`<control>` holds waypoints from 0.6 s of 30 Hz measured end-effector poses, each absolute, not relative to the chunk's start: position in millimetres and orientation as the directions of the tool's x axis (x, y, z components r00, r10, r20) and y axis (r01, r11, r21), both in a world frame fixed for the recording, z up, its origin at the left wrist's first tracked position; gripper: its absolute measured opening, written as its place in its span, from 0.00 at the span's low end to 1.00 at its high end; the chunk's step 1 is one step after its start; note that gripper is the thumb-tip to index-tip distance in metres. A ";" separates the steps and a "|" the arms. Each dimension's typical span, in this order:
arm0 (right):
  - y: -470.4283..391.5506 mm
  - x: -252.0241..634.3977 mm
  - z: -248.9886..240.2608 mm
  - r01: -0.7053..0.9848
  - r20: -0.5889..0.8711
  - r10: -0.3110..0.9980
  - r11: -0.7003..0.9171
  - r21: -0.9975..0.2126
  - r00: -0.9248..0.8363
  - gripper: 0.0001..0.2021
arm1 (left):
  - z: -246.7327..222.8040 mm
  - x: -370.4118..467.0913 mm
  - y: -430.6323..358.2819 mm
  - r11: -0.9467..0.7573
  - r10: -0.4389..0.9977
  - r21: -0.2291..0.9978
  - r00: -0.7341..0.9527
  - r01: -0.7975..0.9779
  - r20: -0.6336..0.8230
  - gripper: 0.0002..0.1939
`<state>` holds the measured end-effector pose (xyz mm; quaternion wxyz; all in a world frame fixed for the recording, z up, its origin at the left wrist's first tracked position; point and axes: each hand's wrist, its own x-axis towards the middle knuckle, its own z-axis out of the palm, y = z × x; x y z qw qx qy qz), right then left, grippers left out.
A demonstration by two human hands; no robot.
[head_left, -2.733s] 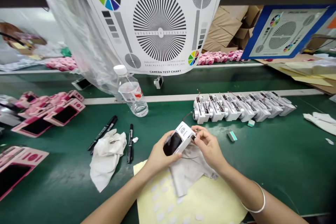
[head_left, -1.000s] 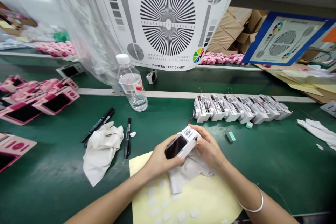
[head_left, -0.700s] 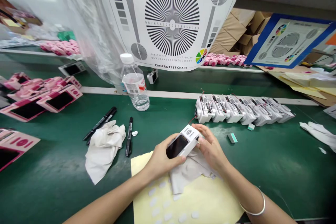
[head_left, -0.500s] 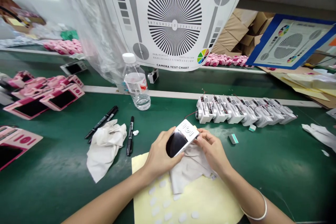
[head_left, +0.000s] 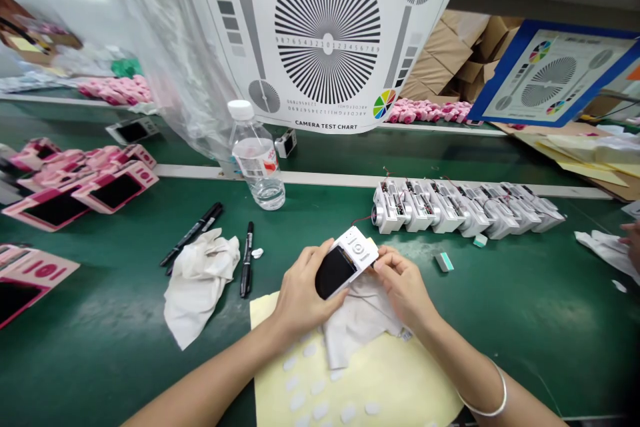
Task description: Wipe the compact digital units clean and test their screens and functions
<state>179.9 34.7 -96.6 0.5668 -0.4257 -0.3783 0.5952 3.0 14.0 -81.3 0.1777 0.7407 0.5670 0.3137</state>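
Note:
My left hand (head_left: 300, 290) is wrapped round a white digital camera (head_left: 356, 248), thumb along its lower edge and fingers along its upper edge. The camera is tilted, with its dark screen (head_left: 335, 273) and round button pad facing me. At its right edge are the pinched fingertips of my right hand (head_left: 400, 280); whatever lies between them is hidden. A crumpled pale cloth (head_left: 350, 337) lies under the hands. Beneath it is a yellow sheet (head_left: 395, 380) bearing several small white pieces.
Several opened white camera bodies (head_left: 440, 208) stand in a row. Pink cameras (head_left: 117, 190) lie left. Nearby are black markers (head_left: 247, 260), a white cloth (head_left: 200, 280), a water bottle (head_left: 257, 160) and a small eraser-like block (head_left: 443, 262). A test chart (head_left: 327, 80) hangs ahead. Another person's hand (head_left: 633, 240) shows right.
The camera has turned slightly in my hands, and a thin orange-brown strip now shows along its screen's upper edge. Another person's hand has come into view at the far right.

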 end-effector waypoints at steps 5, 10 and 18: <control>35.3 181.4 -95.6 -0.344 -0.074 0.997 -0.072 -0.936 -0.006 0.14 | -80.1 2.4 13.4 -0.319 0.941 0.601 0.171 0.733 0.291 0.34; 31.3 175.9 -94.3 -0.380 -0.063 0.998 -0.047 -0.924 0.031 0.15 | -82.4 2.3 11.2 -0.341 0.926 0.545 0.173 0.766 0.335 0.35; 31.6 175.2 -95.6 -0.405 -0.068 0.997 -0.070 -0.912 -0.019 0.16 | -80.7 1.1 10.4 -0.360 0.918 0.556 0.180 0.749 0.352 0.34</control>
